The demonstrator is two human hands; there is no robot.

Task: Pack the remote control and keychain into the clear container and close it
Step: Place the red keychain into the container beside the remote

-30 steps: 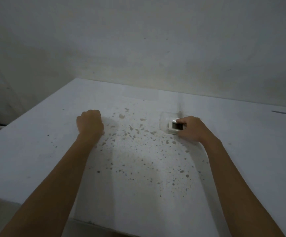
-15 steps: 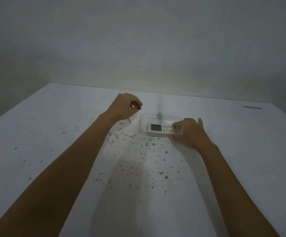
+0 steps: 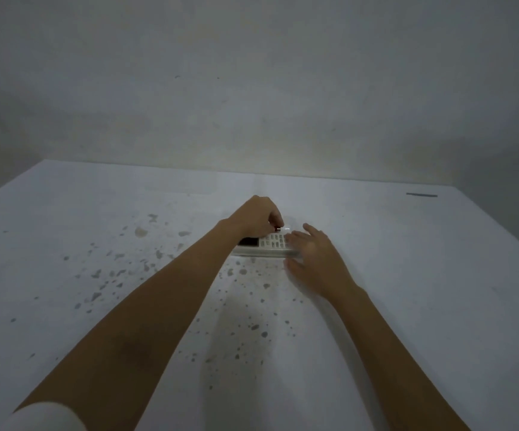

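Clear container beneath both outstretched hands

Matt, speckled table; clear container

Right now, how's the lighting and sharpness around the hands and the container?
Head view: dim and grey, with forearm shadows on the spotted table; the clear container nearly vanishes; the remote control buttons look soft; the keychain in the left hand is a blurred glint.

Bare forearms, white L sleeve
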